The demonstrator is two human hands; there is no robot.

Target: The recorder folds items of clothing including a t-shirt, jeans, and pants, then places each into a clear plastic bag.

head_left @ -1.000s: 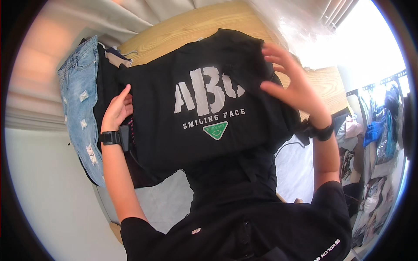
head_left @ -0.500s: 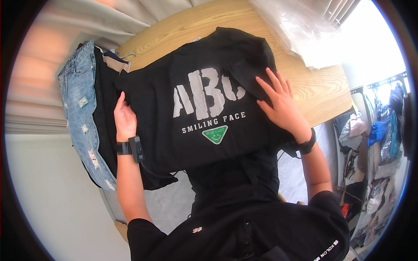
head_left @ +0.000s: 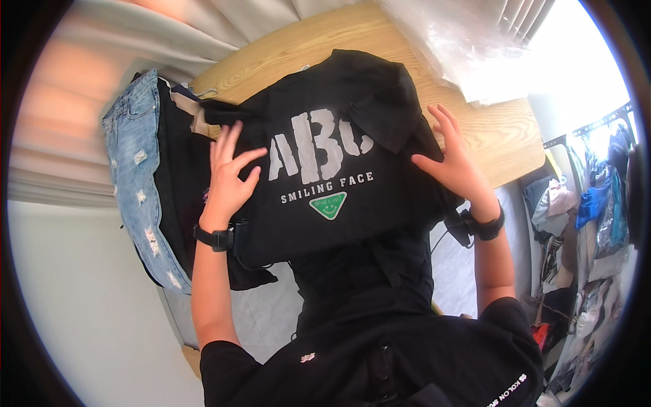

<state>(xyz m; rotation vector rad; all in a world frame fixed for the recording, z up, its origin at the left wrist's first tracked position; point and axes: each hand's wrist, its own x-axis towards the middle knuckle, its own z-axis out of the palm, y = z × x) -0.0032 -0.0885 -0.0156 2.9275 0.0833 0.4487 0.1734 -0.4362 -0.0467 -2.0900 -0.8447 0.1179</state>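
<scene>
Spread over the near side of the table is a black T-shirt [head_left: 386, 203] with large pale lettering and a green triangular patch. Its right sleeve [head_left: 386, 119] is folded inward over part of the lettering, and the left side is turned in too. My left hand [head_left: 232, 173] is at the shirt's left edge, fingers spread, palm toward the cloth; whether it touches I cannot tell. At the right edge, my right hand [head_left: 454, 159] has its fingers extended and thumb apart, beside the folded sleeve. Each wrist wears a black strap with a small box.
Ripped light blue jeans [head_left: 139, 183] lie over dark garments left of the shirt. Behind is the wooden table [head_left: 271, 68], with clear plastic bags [head_left: 468, 54] at its far right. A beige curtain [head_left: 122, 41] hangs behind; a rack of clothes [head_left: 590, 217] stands at right.
My left hand has come from under the shirt's left edge to above it, bringing that side inward. My right hand has slid off the folded sleeve toward the right edge.
</scene>
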